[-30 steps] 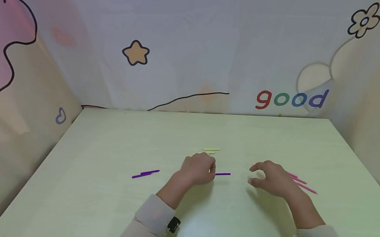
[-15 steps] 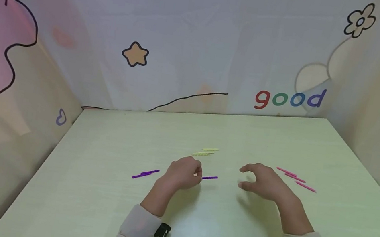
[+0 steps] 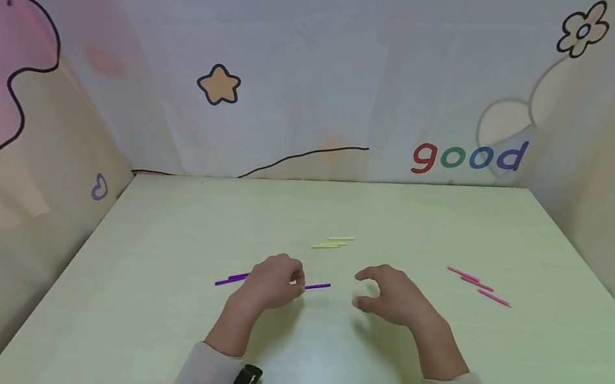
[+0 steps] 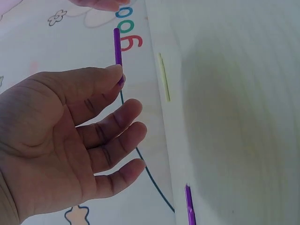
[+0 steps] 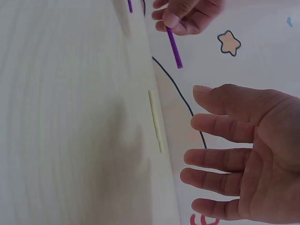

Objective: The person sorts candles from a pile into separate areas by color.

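Between thumb and index finger, my left hand pinches one end of a thin purple stick. The stick points to the right, raised off the table, and its held end is hidden by the fingertips. In the left wrist view the other fingers of that hand are spread and loosely bent. My right hand hovers to the right of the stick's free end, thumb and fingers apart, with nothing in it. More purple sticks lie on the table, partly covered by my left hand in the head view.
Several yellow sticks lie beyond the hands near the table's middle. Three pink sticks lie on the right of the pale green table. A printed cloth walls the back and sides.
Both hands have moved left, the left one carrying the purple stick toward the other purple sticks. The right hand stays unfilled, and the pink sticks behind it have come fully into view.
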Available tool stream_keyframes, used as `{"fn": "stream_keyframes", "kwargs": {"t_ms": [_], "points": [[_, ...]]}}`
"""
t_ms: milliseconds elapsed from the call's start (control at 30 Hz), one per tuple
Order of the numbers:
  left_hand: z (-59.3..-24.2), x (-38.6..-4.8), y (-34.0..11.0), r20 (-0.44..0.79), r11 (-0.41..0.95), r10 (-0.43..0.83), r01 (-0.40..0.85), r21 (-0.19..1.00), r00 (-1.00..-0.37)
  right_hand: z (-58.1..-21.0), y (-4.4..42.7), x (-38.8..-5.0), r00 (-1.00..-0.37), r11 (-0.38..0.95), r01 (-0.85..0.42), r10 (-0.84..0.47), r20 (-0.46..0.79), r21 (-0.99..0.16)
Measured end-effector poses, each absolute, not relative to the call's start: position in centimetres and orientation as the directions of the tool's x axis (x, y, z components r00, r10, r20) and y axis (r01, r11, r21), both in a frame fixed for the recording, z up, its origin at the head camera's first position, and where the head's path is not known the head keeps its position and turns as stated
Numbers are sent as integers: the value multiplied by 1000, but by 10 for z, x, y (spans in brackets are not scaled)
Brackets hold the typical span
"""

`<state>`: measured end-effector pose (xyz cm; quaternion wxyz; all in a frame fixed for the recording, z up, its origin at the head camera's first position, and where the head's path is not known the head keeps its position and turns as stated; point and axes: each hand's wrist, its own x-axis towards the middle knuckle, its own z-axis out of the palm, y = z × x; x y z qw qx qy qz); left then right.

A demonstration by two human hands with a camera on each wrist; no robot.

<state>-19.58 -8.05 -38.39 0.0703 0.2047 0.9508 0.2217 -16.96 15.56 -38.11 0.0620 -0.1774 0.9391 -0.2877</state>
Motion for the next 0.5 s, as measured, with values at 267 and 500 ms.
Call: {"fn": "stream_keyframes", "kwargs": {"t_ms": [267,500], "points": [[-384,-191,-108,-55,822,362,290,491,-931,-389,129,-175,-906,778,-364,-423,1,-512],[-380,-190,-129,-74,820,324,240,520,-943,-393,109,-186,-894,784,-391,-448,-3,-482]]}}
